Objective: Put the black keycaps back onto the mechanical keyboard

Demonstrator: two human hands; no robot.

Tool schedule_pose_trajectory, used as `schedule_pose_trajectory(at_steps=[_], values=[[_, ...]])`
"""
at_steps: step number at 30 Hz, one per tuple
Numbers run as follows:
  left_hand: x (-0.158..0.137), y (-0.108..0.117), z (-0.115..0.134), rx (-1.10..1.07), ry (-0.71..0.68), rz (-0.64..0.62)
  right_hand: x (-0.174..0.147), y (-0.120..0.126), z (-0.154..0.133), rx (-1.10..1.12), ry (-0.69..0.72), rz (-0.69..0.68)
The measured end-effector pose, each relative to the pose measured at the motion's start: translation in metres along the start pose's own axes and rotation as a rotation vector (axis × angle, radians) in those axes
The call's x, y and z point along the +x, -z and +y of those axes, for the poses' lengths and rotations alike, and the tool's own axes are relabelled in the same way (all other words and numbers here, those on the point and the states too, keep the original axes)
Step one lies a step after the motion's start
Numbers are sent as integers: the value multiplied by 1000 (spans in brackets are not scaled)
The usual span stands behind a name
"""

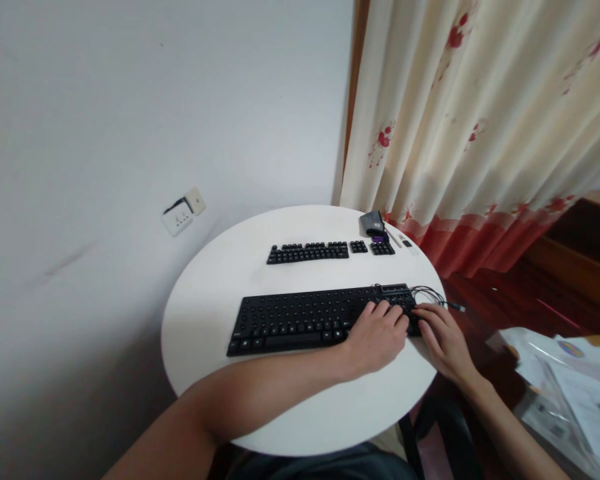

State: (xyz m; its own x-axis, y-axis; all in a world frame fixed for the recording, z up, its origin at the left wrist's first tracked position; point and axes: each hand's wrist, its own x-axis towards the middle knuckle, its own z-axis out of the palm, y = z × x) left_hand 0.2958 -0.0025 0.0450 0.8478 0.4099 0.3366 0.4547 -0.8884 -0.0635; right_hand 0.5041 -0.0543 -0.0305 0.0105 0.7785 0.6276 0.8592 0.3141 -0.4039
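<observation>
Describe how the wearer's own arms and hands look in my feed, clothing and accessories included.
The left hand and right hand are ungloved, with no ring, watch or bracelet visible. Both forearms are bare, with no sleeves in view. Fingernail detail is too small to tell.

A home room, by its floral curtain (460,120), reddish wooden floor (525,297) and wall socket (179,217).

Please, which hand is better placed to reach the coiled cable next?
Probably the right hand: it is at the right end of the keyboard, close to the coiled cable. The left hand is farther away.
</observation>
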Motion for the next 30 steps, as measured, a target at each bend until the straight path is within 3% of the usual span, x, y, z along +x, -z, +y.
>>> schedule_pose_trajectory(at_steps=[6,9,13,17,20,24,27,30], values=[[-1,17,-9,22,33,39,7,3,-6,-35,56,91],[4,35,-26,20,84,96,14,4,-21,-39,53,147],[8,63,-76,-16,250,255,23,-3,-51,-8,52,150],[-15,77,-150,-114,453,398,29,-21,-81,-15,134,-11],[-57,73,-202,-235,577,443,29,-38,-92,-51,166,-120],[-123,53,-245,-479,722,285,27,-54,-94,-137,208,-200],[-154,31,-248,-493,774,268,26,-57,-89,-198,234,-229],[-163,11,-230,-487,766,273,28,-56,-80,-239,245,-259]])
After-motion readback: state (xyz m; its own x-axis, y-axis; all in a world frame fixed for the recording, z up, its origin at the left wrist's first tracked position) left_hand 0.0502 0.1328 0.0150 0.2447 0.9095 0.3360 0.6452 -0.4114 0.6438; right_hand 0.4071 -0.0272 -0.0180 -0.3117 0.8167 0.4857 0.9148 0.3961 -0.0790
